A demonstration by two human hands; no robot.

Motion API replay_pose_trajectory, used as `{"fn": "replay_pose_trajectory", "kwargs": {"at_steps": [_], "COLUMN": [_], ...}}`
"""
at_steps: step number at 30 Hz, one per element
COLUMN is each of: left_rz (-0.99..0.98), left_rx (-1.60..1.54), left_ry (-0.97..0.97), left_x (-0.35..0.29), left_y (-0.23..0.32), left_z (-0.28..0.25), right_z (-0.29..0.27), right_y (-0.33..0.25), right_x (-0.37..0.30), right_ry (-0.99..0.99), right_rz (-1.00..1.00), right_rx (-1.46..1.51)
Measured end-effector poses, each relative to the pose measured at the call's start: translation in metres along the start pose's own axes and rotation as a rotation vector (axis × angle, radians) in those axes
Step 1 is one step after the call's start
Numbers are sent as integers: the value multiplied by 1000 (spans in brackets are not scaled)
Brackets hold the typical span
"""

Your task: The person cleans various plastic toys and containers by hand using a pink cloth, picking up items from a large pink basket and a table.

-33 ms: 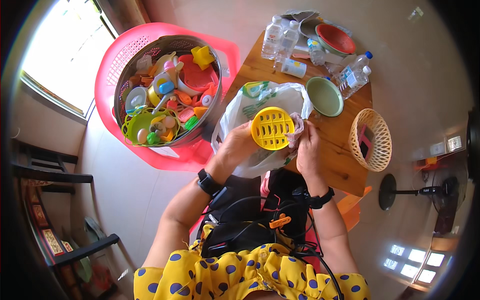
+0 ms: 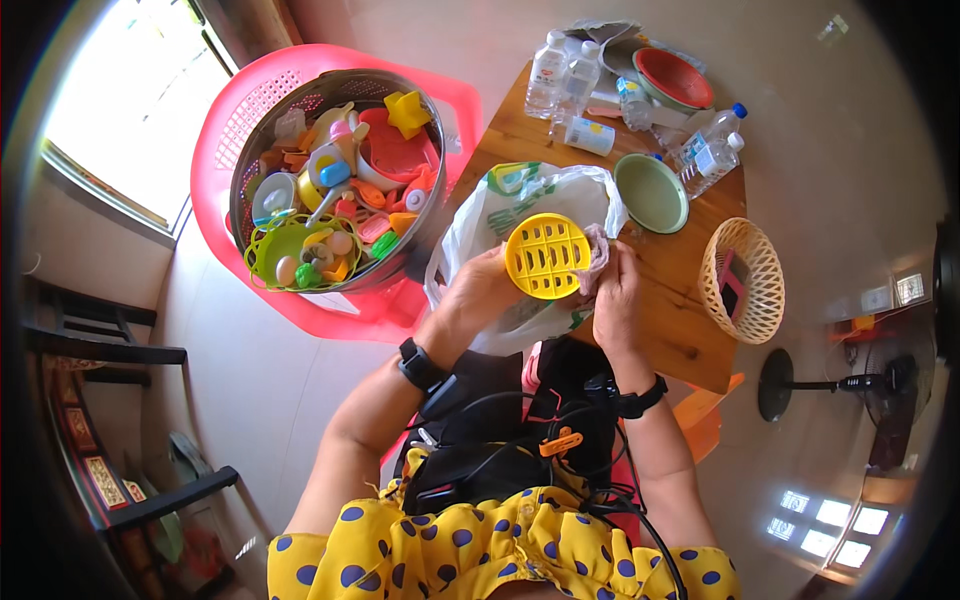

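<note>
A round yellow plastic toy piece [image 2: 548, 256] with rows of slots, like a small grate, is held up over the white plastic bag [image 2: 462, 238]. My left hand [image 2: 482, 288] grips its left edge, fingers closed. A crumpled greyish-pink cloth [image 2: 598, 252] is pinched in my right hand [image 2: 617, 298] and pressed against the piece's right rim. The bag's mouth is spread wide behind both hands; its contents are mostly hidden.
Left, a pink plastic chair [image 2: 212, 170] bears a large metal pot [image 2: 428, 235] heaped with colourful toys. On the wooden table [image 2: 655, 275] stand several plastic bottles [image 2: 715, 165], a green bowl [image 2: 652, 195], a red bowl [image 2: 675, 78] and a woven basket [image 2: 768, 285]. Cables cross my lap.
</note>
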State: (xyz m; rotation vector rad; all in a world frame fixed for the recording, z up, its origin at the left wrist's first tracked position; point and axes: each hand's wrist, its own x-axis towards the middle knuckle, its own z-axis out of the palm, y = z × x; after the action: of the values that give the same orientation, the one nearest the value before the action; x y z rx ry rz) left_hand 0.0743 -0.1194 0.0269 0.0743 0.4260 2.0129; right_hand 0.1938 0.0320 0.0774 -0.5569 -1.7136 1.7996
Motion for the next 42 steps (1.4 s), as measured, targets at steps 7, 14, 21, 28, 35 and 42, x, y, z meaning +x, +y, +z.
{"fn": "replay_pose_trajectory", "kwargs": {"at_steps": [7, 14, 21, 28, 35, 42], "left_rz": [-6, -55, 13, -8, -101, -152], "left_rx": [-55, 22, 44, 33, 61, -124], "left_ry": [14, 27, -20, 26, 35, 94], "left_x": [8, 7, 10, 5, 6, 3], "left_y": [-14, -21, -10, 2, -7, 14], "left_z": [-5, 6, -16, 2, -3, 3], "right_z": [10, 11, 20, 2, 7, 2], "right_y": [-18, -15, -29, -26, -28, -30], "right_x": [-3, 4, -13, -6, 9, -15], "right_ry": [67, 24, -365, -296, -143, -453], "right_rz": [-675, -643, -786, -691, -649, -771], "right_rx": [-752, -900, -880, -896, -722, -1119]}}
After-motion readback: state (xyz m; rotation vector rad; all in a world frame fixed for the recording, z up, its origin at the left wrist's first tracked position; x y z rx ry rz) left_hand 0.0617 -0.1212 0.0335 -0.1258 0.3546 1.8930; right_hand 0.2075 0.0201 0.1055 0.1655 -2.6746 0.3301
